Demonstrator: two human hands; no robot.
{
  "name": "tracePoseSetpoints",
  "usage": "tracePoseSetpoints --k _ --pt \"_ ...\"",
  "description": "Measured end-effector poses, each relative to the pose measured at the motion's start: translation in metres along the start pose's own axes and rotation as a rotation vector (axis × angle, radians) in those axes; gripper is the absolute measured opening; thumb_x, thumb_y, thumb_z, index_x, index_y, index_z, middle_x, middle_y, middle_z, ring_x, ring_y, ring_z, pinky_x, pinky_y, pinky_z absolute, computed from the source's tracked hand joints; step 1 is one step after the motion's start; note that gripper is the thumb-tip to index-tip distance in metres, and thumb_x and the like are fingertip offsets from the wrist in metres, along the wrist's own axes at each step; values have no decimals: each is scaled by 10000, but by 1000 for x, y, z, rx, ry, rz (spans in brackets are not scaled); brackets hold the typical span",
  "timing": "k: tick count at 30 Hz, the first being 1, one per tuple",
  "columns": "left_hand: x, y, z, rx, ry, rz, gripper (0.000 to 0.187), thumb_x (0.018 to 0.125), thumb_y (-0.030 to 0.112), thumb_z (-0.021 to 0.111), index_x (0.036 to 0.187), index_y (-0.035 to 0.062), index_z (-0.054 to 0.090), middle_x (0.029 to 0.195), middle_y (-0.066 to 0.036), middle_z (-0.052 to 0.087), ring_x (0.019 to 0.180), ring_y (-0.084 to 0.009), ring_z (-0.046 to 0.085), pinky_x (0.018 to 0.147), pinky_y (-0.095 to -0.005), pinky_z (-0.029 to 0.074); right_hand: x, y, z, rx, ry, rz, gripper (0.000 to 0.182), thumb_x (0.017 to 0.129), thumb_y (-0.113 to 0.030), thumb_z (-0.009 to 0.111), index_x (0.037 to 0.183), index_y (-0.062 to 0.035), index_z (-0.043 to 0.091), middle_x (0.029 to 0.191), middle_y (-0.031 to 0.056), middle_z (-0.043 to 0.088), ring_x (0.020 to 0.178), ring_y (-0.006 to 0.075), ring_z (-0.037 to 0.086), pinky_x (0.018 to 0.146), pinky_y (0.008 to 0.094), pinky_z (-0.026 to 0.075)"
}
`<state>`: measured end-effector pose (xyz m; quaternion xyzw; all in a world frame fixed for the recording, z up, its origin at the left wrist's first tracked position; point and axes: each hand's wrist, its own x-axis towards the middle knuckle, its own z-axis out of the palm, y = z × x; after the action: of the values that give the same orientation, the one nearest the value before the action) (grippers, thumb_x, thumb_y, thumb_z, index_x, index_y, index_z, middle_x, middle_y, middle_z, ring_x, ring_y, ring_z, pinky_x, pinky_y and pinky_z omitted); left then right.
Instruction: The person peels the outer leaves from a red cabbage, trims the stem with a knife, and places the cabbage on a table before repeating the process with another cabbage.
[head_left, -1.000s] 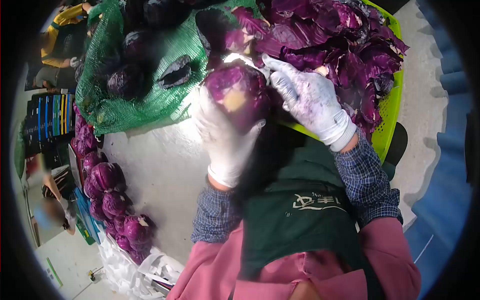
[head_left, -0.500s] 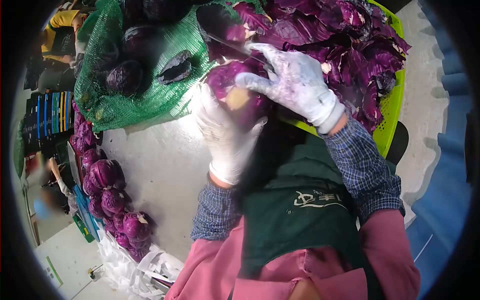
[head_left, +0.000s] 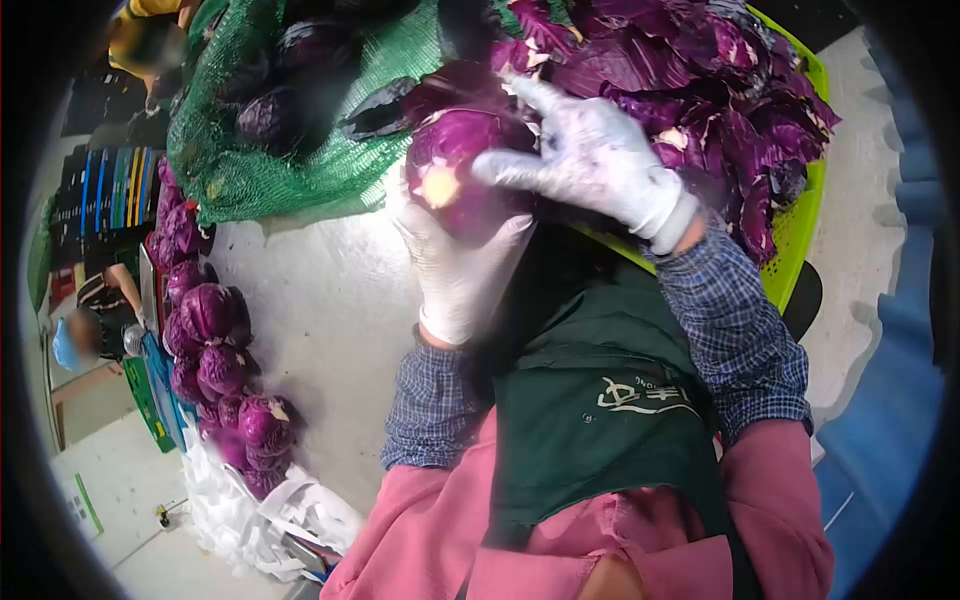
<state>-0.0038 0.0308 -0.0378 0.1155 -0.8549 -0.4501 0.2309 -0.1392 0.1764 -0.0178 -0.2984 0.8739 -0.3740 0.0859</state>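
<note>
My left hand, in a white glove, cups a round red cabbage from below. The pale cut stem of the cabbage faces up toward me. My right hand, in a stained white glove, has its thumb and index finger spread wide. Its thumb lies over the side of the cabbage, and its index fingertip is up by a loose purple outer leaf at the top. The other fingers are partly hidden. Beyond the cabbage lies a green mesh sack with dark, untrimmed cabbages in it.
A lime-green basket heaped with purple leaves stands at the right. Peeled cabbages line the left edge of the metal table. White strips lie beside them. Another person is at the far left.
The cabbage has turned in my left hand, its stem now further left and more plainly visible. The loose leaf at its top has shifted lower. My right hand stays beside it.
</note>
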Motion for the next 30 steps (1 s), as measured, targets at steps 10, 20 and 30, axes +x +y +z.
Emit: tracePoseSetpoints --k 10,20,30 --pt "-12 -26 14 165 -27 337 1280 606 146 971 1564 -10 137 1504 -205 339 1383 -344 396 1156 -448 341 -25 26 5 87 13 38 628 811 -456 674 1316 -86 636 1060 189 723 1031 342 690 931 423 538" --pt "37 -16 -14 -22 -119 11 1082 649 277 952 1504 9 344 1445 -179 475 1299 -303 512 1109 -403 423 -3 35 9 -115 159 122 303 832 -334 622 980 -86 713 873 178 708 829 361 683 765 454 538" --pt "36 -77 -57 -618 -1 -179 718 853 231 814 1434 15 452 1348 -124 572 1266 -241 550 1115 -402 430 6 65 -85 358 481 261 563 939 -305 684 1427 -65 536 927 82 753 836 130 700 740 264 549"
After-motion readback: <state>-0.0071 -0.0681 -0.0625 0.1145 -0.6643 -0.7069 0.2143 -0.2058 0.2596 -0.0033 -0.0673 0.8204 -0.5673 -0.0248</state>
